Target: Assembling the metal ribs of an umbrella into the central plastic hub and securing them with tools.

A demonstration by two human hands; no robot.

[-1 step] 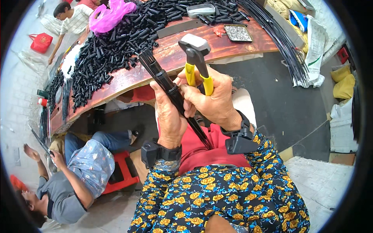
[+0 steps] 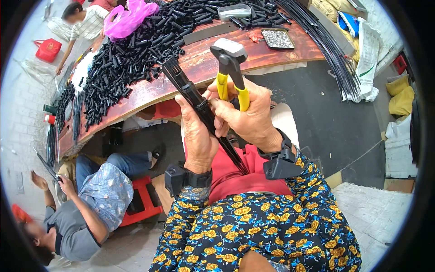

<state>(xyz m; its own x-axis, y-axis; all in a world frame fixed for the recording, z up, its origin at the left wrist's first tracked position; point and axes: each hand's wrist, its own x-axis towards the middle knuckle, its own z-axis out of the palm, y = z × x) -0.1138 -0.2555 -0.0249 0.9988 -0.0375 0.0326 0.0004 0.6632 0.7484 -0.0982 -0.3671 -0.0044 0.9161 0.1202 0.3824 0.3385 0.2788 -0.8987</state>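
My left hand (image 2: 199, 143) is closed around a bundle of thin black rods (image 2: 232, 156), which slants from the table side down to my lap. Short black tubular sleeves (image 2: 192, 94) sit around the upper part of the bundle. In my right hand (image 2: 253, 115) are yellow-handled pliers (image 2: 233, 63), their broad pale head pointing up and away from me. The right thumb and fingertips meet close beside the bundle, just below the sleeves; what they pinch there is too small to make out.
Beyond my hands, a wooden table (image 2: 149, 93) bears a heap of black tubes (image 2: 131, 63), a pink plastic bag (image 2: 129, 20), a tray of small pieces (image 2: 277, 39) and long black rods (image 2: 317, 41). A co-worker (image 2: 86, 199) sits at left near a red stool (image 2: 147, 199).
The pliers' head has tipped very slightly to the right. At left, the co-worker's raised hand has shifted a little.
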